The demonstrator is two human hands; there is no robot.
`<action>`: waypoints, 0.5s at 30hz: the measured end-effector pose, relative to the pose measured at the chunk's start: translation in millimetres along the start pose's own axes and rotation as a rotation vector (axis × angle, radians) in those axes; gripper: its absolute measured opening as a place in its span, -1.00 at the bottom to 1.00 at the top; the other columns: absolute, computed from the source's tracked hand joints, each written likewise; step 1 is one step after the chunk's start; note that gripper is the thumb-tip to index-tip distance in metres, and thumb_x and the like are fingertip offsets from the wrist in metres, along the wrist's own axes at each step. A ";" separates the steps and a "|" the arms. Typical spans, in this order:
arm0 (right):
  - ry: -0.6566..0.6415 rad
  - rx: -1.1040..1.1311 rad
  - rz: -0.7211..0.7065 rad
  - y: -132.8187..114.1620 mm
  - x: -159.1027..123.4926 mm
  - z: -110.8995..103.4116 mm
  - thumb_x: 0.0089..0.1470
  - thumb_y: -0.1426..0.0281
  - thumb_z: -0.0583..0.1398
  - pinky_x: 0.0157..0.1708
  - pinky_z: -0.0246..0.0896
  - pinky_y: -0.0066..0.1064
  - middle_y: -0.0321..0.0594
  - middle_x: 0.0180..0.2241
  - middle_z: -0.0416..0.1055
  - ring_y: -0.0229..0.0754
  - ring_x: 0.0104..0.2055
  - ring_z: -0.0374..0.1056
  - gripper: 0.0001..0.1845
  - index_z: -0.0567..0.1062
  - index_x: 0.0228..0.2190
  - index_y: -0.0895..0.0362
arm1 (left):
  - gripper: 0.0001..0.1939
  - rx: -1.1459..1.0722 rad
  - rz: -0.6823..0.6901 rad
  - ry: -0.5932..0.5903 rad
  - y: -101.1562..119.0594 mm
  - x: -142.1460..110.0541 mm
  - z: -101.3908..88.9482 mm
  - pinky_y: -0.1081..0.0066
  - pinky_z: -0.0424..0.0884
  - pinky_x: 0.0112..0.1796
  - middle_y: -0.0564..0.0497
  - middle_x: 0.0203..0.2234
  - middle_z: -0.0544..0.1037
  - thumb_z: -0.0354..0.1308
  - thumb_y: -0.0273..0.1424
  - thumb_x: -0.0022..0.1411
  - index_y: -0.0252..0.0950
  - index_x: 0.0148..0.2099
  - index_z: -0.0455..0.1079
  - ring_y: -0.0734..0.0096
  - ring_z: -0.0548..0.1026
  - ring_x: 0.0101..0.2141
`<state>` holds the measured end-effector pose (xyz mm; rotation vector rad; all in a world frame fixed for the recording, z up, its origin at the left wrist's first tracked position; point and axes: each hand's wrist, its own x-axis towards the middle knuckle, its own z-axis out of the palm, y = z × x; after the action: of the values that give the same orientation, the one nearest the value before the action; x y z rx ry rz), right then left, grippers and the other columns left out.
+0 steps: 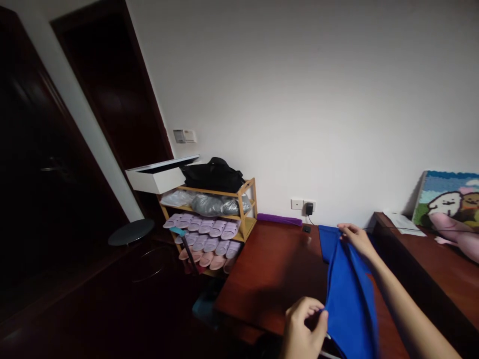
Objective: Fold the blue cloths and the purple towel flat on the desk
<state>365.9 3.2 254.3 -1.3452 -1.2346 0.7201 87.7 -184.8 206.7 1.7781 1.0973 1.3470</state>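
Blue cloth [350, 294], lower right: my left hand [298, 324] and right hand [356, 240] are pinching it; centre-left rack [248, 227] is holding slippers [206, 226], black bag [213, 176].

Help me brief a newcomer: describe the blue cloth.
Find the reddish-brown wooden table against the white wall. At its right side, the left hand and right hand hold the draped blue cloth, broader than the narrow purple strip along the wall.

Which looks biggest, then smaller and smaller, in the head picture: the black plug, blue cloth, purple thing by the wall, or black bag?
Blue cloth
Black bag
Purple thing
Black plug
The first is nearest the camera, so it looks extra big.
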 end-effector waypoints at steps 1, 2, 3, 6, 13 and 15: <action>-0.028 -0.035 -0.001 2.1 5.3 17.0 -0.09 -0.09 0.24 -0.38 0.43 -0.27 -0.18 -0.40 0.54 -0.14 -0.44 0.46 -0.43 0.57 -0.26 0.13 | -0.78 -0.012 -0.038 0.017 -11.1 -0.2 -2.1 0.27 0.58 -0.27 -0.13 -0.41 0.62 0.15 -0.14 0.30 -0.12 -0.26 0.53 0.17 0.60 -0.36; -0.053 -0.062 0.003 5.2 10.5 37.2 -0.07 -0.07 0.23 -0.37 0.43 -0.26 -0.21 -0.43 0.53 -0.13 -0.45 0.46 -0.46 0.56 -0.27 0.13 | -0.74 -0.010 -0.072 0.030 -24.1 -0.8 -5.7 0.27 0.57 -0.27 -0.14 -0.40 0.62 0.15 -0.10 0.30 -0.13 -0.26 0.51 0.16 0.60 -0.35; -0.074 -0.087 0.009 9.3 14.8 60.3 -0.04 -0.03 0.22 -0.35 0.44 -0.26 -0.23 -0.45 0.53 -0.13 -0.45 0.46 -0.50 0.56 -0.28 0.13 | -0.71 0.004 -0.105 0.041 -39.2 -1.9 -10.6 0.27 0.57 -0.27 -0.15 -0.40 0.62 0.14 -0.06 0.30 -0.15 -0.26 0.50 0.16 0.60 -0.35; -0.143 -0.173 0.028 25.5 17.3 140.1 0.05 0.12 0.21 -0.24 0.44 -0.25 -0.23 -0.43 0.55 -0.13 -0.41 0.50 -0.67 0.55 -0.28 0.11 | -0.65 0.073 -0.223 0.100 -92.7 -7.1 -33.8 0.29 0.55 -0.29 -0.12 -0.42 0.62 0.13 0.01 0.28 -0.17 -0.25 0.46 0.16 0.62 -0.37; -0.352 -0.308 0.012 70.4 -61.8 255.7 0.11 0.34 0.16 0.00 0.39 -0.24 -0.17 -0.18 0.62 -0.05 -0.08 0.54 -0.66 0.55 -0.07 0.05 | -0.92 0.438 -0.534 0.181 -201.1 -19.9 -116.3 0.34 0.51 -0.28 -0.01 -0.44 0.66 0.13 -0.29 0.22 -0.15 -0.29 0.40 0.15 0.67 -0.34; -0.368 -0.339 -0.014 89.7 -98.8 240.2 0.14 0.31 0.12 0.11 0.34 -0.17 -0.13 -0.06 0.59 0.01 0.05 0.49 -0.62 0.56 -0.04 0.03 | -0.93 0.491 -0.546 0.169 -216.0 -24.3 -132.6 0.37 0.50 -0.26 0.00 -0.42 0.66 0.08 -0.39 0.22 -0.15 -0.28 0.39 0.19 0.67 -0.33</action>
<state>139.5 1.2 98.8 -1.5184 -1.7175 0.7971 -94.0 -109.8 44.9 1.5147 1.9679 0.9497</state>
